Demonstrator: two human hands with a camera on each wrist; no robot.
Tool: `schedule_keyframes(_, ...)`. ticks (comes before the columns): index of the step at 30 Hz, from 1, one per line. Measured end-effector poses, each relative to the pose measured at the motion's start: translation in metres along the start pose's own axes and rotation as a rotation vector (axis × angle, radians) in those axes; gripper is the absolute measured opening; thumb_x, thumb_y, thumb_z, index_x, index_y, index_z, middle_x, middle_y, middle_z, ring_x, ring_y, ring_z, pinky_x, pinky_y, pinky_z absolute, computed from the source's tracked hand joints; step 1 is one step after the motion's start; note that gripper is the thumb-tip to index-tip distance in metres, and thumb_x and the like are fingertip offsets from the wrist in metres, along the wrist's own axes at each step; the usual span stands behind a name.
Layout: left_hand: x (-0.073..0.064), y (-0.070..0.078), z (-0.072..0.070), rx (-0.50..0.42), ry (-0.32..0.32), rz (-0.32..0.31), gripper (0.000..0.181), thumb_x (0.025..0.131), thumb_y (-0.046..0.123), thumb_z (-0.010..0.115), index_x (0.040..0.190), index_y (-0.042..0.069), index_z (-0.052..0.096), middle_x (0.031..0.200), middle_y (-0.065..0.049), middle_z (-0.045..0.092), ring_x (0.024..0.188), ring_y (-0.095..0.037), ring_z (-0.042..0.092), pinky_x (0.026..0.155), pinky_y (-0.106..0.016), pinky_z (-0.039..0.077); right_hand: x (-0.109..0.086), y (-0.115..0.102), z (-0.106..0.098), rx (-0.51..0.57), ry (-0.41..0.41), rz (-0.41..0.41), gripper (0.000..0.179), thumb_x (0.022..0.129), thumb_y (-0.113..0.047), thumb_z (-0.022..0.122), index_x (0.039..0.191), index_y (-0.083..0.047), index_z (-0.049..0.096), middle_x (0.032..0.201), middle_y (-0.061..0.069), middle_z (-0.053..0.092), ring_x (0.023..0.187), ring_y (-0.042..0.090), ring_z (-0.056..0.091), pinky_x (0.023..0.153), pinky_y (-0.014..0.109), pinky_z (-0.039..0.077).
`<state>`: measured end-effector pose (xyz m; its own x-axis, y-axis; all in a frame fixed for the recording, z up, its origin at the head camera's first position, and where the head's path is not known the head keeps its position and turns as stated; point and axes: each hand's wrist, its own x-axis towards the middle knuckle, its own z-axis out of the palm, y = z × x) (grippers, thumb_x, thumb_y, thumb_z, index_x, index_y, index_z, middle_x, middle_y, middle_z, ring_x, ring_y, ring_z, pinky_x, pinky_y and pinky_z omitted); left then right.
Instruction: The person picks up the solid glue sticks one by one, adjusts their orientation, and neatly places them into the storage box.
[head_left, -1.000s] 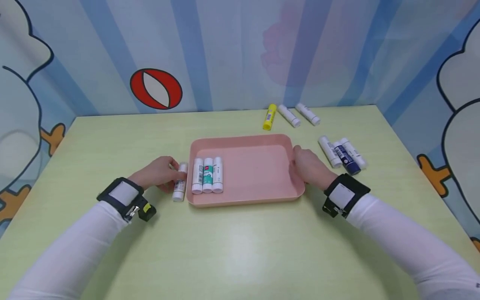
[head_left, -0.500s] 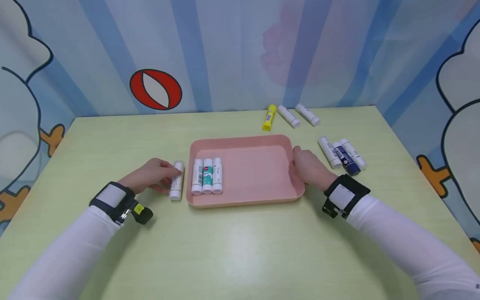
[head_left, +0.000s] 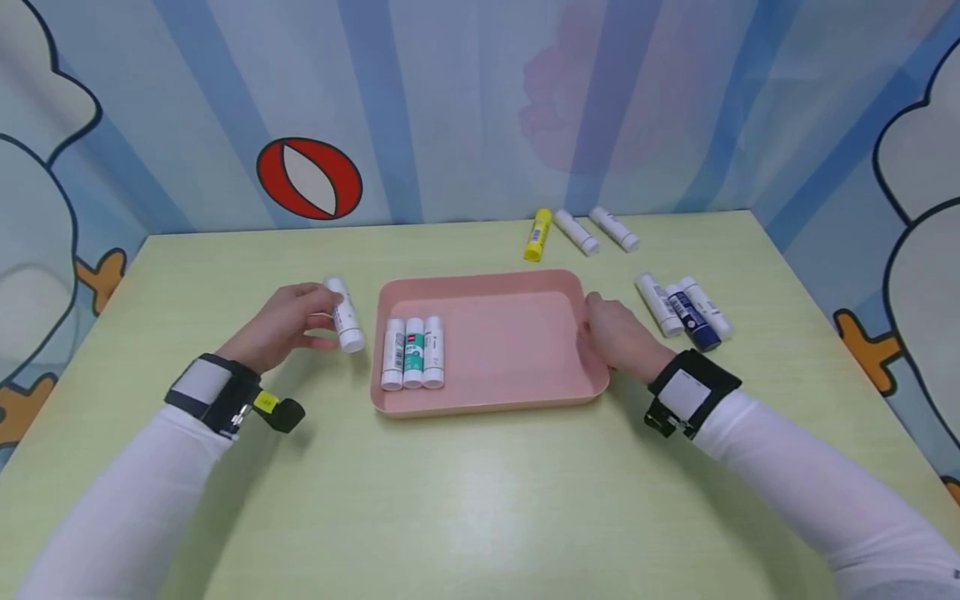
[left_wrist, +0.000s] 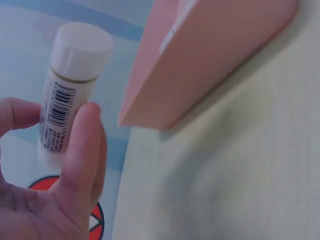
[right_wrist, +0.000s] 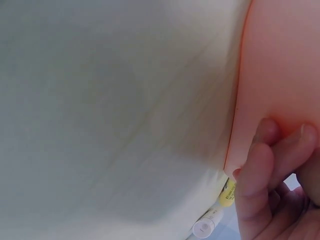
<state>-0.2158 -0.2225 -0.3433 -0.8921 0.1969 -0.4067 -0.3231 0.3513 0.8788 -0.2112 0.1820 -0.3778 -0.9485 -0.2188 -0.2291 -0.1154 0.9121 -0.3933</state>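
My left hand [head_left: 279, 323] pinches a white glue stick [head_left: 346, 317] between thumb and fingers, held above the table to the left of the pink tray [head_left: 487, 402]. In the left wrist view, this glue stick [left_wrist: 70, 90] stands tilted with its barcode label showing. Inside the tray's left end, a white glue stick [head_left: 393, 354], a green-and-white glue stick [head_left: 414, 358] and another white glue stick [head_left: 433, 354] lie side by side. My right hand [head_left: 622, 337] grips the tray's right rim; in the right wrist view, curled fingers [right_wrist: 255, 170] touch its outer wall.
Behind the tray lie a yellow glue stick [head_left: 537, 235] and two white ones [head_left: 577, 232]. To the right, a dark blue glue stick [head_left: 693, 318] lies between two white ones [head_left: 659, 305]. A printed backdrop [head_left: 465, 108] closes off the table's far edge.
My left hand has lifted the glue stick from beside the tray and moved it slightly left and toward the back. The tray and my right hand have stayed in place.
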Motion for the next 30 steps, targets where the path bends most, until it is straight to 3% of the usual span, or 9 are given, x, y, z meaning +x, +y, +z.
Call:
schedule_keyframes(4,0.004,0.015,0.013,-0.02,0.01,0.056,0.066,0.09,0.039,0.05,0.139,0.007,0.019,0.129,-0.017,0.035,0.105,-0.029,0.047,0.079,-0.036,0.046,0.0,0.0,0.0,-0.004,0.007,-0.005,0.021,0.092,-0.012,0.04,0.107,0.003,0.039,0.078,0.012,0.05,0.063,0.02,0.052,0.049,0.027,0.043)
schedule_keyframes(9,0.015,0.03,0.032,0.038,-0.021,0.108,0.059,0.09,0.035,0.051,0.135,0.009,0.024,0.123,-0.017,0.042,0.1,-0.03,0.052,0.076,-0.037,0.048,-0.001,-0.001,0.0,-0.003,0.01,-0.005,0.02,0.092,-0.011,0.04,0.106,0.003,0.039,0.078,0.013,0.05,0.063,0.02,0.052,0.049,0.028,0.042)
schedule_keyframes(19,0.026,0.053,0.073,0.207,-0.123,0.122,0.054,0.087,0.029,0.057,0.13,0.01,0.029,0.109,-0.017,0.051,0.087,-0.029,0.058,0.069,-0.036,0.05,-0.002,-0.003,-0.001,-0.002,0.002,-0.004,0.022,0.092,-0.011,0.04,0.108,0.004,0.039,0.079,0.013,0.05,0.064,0.02,0.052,0.05,0.028,0.042)
schedule_keyframes(23,0.028,0.062,0.091,0.325,-0.158,0.126,0.049,0.088,0.026,0.056,0.127,0.011,0.03,0.11,-0.015,0.05,0.083,-0.028,0.059,0.065,-0.035,0.05,-0.002,-0.002,-0.002,-0.001,0.005,-0.008,0.021,0.092,-0.011,0.04,0.107,0.004,0.039,0.079,0.013,0.051,0.064,0.02,0.052,0.05,0.028,0.042)
schedule_keyframes(30,0.031,0.073,0.116,0.703,-0.174,0.119,0.053,0.087,0.03,0.057,0.129,0.01,0.031,0.103,-0.01,0.052,0.075,-0.021,0.058,0.059,-0.029,0.048,0.0,-0.001,-0.001,-0.009,0.008,-0.005,0.021,0.092,-0.012,0.04,0.106,0.003,0.039,0.078,0.013,0.05,0.064,0.021,0.052,0.049,0.028,0.043)
